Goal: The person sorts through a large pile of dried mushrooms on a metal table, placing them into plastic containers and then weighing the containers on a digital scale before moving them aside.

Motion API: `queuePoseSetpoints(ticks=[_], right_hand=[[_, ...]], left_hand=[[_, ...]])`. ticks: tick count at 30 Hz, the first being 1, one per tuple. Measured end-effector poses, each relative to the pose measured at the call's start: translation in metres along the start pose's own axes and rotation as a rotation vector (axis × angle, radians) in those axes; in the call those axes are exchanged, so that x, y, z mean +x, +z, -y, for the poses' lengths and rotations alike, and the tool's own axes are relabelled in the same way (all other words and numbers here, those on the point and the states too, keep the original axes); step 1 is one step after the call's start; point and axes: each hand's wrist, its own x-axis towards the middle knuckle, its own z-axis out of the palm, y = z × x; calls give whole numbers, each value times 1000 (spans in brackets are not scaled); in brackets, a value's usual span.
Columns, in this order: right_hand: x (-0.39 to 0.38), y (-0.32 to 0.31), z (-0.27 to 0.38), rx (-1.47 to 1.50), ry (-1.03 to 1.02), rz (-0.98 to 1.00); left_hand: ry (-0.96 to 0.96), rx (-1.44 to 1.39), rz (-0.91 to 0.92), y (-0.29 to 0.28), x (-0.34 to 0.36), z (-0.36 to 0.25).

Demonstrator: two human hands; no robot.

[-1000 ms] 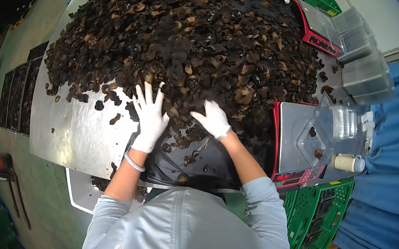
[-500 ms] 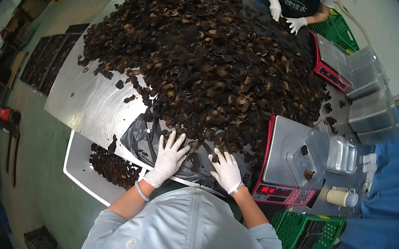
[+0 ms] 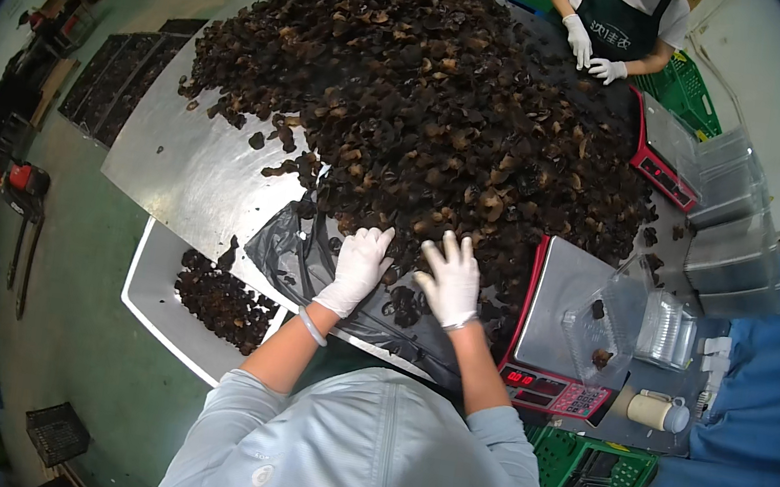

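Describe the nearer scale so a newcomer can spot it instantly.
Start at the big heap of dark, frilly pieces on the metal table. At its near right edge, just right of the person's right hand, sits the nearer scale, red with a silver plate. Unlike the farther red scale, its clear tray shows two dark scraps.

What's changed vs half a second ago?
Left hand and right hand moved forward, away from the body, to the near edge of the dark heap. The camera view shifted too. No clear grasp or release. Unchanged: clear tray with two small pieces, on the near scale.
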Motion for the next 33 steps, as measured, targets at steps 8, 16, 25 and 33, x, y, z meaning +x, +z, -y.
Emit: queuePoseSetpoints(ticks=[8,16,25,33], right_hand=[[-81,9,22,-78,-81,163],[-91,-21,5,422,240,-296],[-99,-33,-15,680,545,-400],[-112,-14,-1,81,359,65]], left_hand=[[-108,-538,-48,-12,-32,24],[-719,-1903,484,-24,-24,51],[-526,-2192,-136,-88,-65,146],[-957,-1563,-665,-118,-148,177]])
